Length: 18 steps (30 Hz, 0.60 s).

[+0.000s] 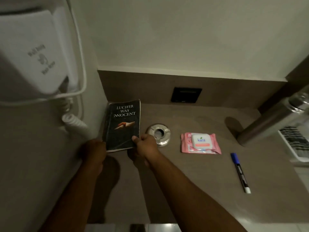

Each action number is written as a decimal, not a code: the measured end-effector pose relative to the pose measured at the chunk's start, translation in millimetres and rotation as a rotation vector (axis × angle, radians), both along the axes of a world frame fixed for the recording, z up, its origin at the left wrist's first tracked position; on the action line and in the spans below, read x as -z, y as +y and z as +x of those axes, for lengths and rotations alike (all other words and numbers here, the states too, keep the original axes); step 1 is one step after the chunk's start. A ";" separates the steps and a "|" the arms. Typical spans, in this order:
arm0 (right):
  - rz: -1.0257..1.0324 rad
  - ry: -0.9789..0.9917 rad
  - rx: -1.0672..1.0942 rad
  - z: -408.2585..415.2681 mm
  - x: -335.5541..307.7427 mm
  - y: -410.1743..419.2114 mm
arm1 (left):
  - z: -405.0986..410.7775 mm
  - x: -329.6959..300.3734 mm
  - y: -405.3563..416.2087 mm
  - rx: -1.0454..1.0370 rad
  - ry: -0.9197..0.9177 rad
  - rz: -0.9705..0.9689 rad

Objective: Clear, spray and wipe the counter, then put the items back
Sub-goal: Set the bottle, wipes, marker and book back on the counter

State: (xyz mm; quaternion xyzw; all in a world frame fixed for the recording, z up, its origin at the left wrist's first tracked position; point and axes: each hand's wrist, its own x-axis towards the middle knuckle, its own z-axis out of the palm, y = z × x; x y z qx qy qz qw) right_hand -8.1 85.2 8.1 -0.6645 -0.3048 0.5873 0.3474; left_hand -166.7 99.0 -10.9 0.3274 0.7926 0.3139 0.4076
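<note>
A black paperback book (122,124) lies at the far left of the brown counter (192,181), close to the side wall. My left hand (94,150) holds its near left corner and my right hand (146,144) pinches its near right corner, thumb on the cover. To the right of the book a pink pack of wet wipes (200,143) lies flat. Nearer the front right lies a blue-capped marker (240,172).
A round metal ring with a hole (158,133) sits in the counter just beyond my right hand. A black socket plate (186,95) is on the back ledge. A white wall hair dryer (35,52) with coiled cord hangs left. A steel bottle (274,118) and a white tray (294,144) stand right.
</note>
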 end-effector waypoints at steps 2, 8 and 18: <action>0.059 0.044 -0.011 23.0 -10.3 -34.2 | 11.0 -8.6 -24.2 -0.059 -0.119 0.028; 0.067 0.144 -0.016 91.0 -18.8 -143.7 | 64.4 -7.8 -121.4 -0.005 -0.225 0.014; 0.077 -0.355 -0.146 137.3 44.8 -221.5 | 121.9 17.8 -220.0 0.100 -0.106 0.054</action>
